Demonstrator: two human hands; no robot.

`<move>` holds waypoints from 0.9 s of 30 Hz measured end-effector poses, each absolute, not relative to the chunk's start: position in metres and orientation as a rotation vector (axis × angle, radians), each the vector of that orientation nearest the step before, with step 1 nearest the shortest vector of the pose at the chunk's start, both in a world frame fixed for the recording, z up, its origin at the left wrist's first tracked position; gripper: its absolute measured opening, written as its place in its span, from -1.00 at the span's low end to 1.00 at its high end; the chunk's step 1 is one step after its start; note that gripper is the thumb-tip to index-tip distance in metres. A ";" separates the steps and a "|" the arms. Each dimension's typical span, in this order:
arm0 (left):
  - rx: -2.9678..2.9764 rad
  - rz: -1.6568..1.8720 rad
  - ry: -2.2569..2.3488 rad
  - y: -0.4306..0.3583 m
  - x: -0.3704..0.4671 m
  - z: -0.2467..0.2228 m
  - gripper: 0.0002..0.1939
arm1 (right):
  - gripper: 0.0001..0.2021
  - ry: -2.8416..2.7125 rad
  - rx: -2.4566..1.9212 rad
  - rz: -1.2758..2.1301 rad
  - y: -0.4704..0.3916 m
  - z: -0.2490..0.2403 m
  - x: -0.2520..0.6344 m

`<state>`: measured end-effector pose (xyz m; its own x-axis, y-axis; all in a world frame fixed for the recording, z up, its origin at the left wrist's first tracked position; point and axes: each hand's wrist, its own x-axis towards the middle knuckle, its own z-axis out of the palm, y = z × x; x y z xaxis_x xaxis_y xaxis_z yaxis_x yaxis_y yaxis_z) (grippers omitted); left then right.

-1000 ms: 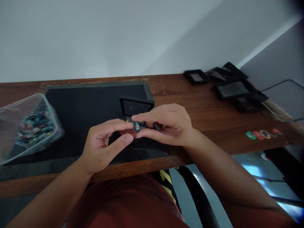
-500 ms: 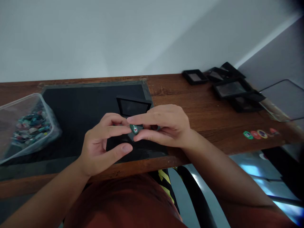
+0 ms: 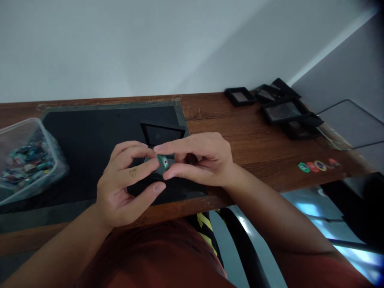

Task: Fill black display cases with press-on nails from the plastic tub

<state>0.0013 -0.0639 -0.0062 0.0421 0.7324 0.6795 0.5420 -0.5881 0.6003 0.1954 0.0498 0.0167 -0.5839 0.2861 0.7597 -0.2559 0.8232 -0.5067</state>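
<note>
Between the thumb and forefinger of my right hand (image 3: 201,158) is a small, flat green oval piece (image 3: 163,161) with a red spot and pale marks; its exact kind is too small to tell. My left hand (image 3: 129,180) comes up to it from the other side, a fingertip touching its left edge and the thumb held apart below. Just behind the hands, a black hinged case (image 3: 163,134) with a clear window stands with its lid raised; its lower half is mostly hidden by my fingers.
A clear plastic tub (image 3: 54,148) at the left holds many small colourful pieces. Black windowed cases (image 3: 283,112) are piled at the back right against the wall. Several round badges (image 3: 312,166) lie near the front right edge of the wooden table (image 3: 240,136). A black mat (image 3: 87,152) lies under the hands.
The whole view has shifted slightly, so the table's things sit further left. The green piece has tilted a little and stays pinched in my right hand, with my left fingers still against it.
</note>
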 end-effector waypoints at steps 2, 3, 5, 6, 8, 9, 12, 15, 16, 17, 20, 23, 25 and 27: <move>2.125 1.566 1.316 -0.064 0.001 -0.006 -0.43 | -0.67 -2.100 -0.035 0.711 0.049 0.017 0.196; 2.127 1.557 1.314 -0.064 0.000 -0.006 -0.44 | -0.67 -2.100 -0.040 0.704 0.049 0.017 0.196; 2.138 1.541 1.308 -0.064 0.000 -0.005 -0.46 | -0.69 -2.073 -0.030 0.707 0.049 0.018 0.195; 2.146 1.536 1.301 -0.063 0.000 -0.005 -0.47 | -0.71 -2.057 -0.016 0.716 0.049 0.018 0.195; 2.166 1.530 1.281 -0.062 0.000 -0.004 -0.47 | -0.73 -2.037 0.011 0.736 0.049 0.019 0.195; 2.171 1.529 1.270 -0.062 0.000 -0.003 -0.46 | -0.74 -2.037 0.016 0.743 0.049 0.019 0.194; 2.139 1.539 1.240 -0.061 0.001 -0.001 -0.49 | -0.72 -2.060 0.001 0.746 0.048 0.019 0.195; 2.084 1.564 1.223 -0.061 0.001 0.000 -0.58 | -0.69 -2.080 -0.016 0.754 0.047 0.019 0.195; 2.079 1.564 1.224 -0.061 0.000 0.000 -0.60 | -0.68 -2.080 -0.021 0.760 0.047 0.020 0.196; 2.078 1.557 1.231 -0.062 0.000 0.000 -0.60 | -0.67 -2.081 -0.024 0.769 0.047 0.020 0.196; 2.104 1.520 1.253 -0.063 -0.001 0.000 -0.59 | -0.68 -2.070 -0.026 0.801 0.047 0.020 0.196; 2.110 1.511 1.263 -0.063 -0.002 -0.001 -0.59 | -0.70 -2.067 -0.016 0.829 0.048 0.020 0.195; 2.098 1.518 1.253 -0.063 -0.001 -0.001 -0.59 | -0.70 -2.051 0.006 0.845 0.048 0.020 0.195; 2.063 1.530 1.241 -0.062 -0.001 0.000 -0.60 | -0.70 -2.033 0.031 0.861 0.049 0.019 0.194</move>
<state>-0.0007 -0.0625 0.0001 0.0659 0.7689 0.6360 0.4633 -0.5881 0.6630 0.1939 0.0490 0.0193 -0.5947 0.2932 0.7486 -0.3338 0.7570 -0.5617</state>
